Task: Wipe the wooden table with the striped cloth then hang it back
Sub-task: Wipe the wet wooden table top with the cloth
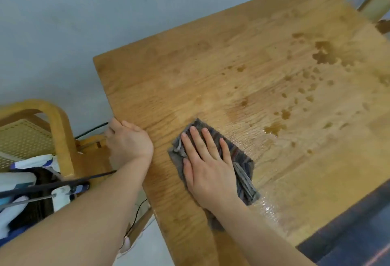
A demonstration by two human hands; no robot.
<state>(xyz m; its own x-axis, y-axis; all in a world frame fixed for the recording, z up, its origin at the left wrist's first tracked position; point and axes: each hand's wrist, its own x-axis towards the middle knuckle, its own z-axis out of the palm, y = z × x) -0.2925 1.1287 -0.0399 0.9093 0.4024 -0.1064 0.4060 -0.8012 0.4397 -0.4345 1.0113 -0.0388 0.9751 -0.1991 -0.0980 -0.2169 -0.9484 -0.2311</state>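
The wooden table point(211, 71) fills the middle and right of the head view, with wet drops and small puddles point(324, 54) on its far right part. A grey striped cloth point(242, 166), folded, lies flat on the table near its left edge. My right hand point(207, 164) presses down on the cloth with flat, spread fingers. My left hand point(128, 141) curls over the table's left edge, gripping it. A shiny damp streak runs beside the cloth on its right.
A wooden chair with a cane back point(27, 137) stands left of the table. Below it is a drying rack point(38, 189) with white and blue laundry. A thin black cable point(90, 130) runs near the table edge. Dark fabric point(354, 229) covers the lower right corner.
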